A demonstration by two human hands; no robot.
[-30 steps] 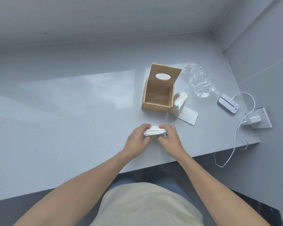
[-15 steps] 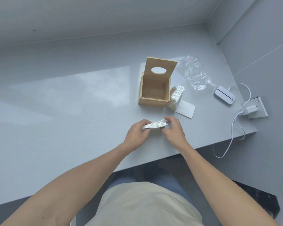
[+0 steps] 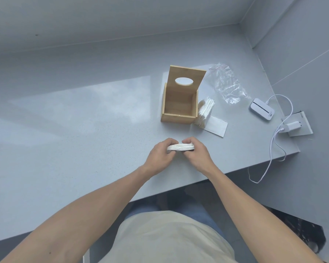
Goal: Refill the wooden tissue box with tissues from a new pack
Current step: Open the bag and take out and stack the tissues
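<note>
1. Both hands hold a flat stack of tissues [image 3: 180, 147] just above the counter [image 3: 84, 130], near its front edge. The left hand [image 3: 160, 157] pinches the stack's left end and the right hand [image 3: 196, 155] pinches its right end, the fingers of each closed on the tissues with thumbs below and fingertips over the top.
2. The wooden box [image 3: 179, 104] stands farther back on the counter, well apart from the hands. Its lid [image 3: 186, 78], with an oval slot, is tipped up and back, so the top is open, and the inside looks empty.
3. A second pile of tissues [image 3: 206, 111] leans against the box's right side, with one loose sheet [image 3: 217, 126] lying flat beside it. The empty plastic wrapper [image 3: 226, 84] lies behind and to the right.
4. The step in hand appears to be squaring up this stack before loading.
5. The next move likely calls for carrying the stack forward over the box, keeping it level and pressed together, and lowering it between the walls without catching the edges.
6. The leaning pile probably goes in afterwards, then the lid closes.
</note>
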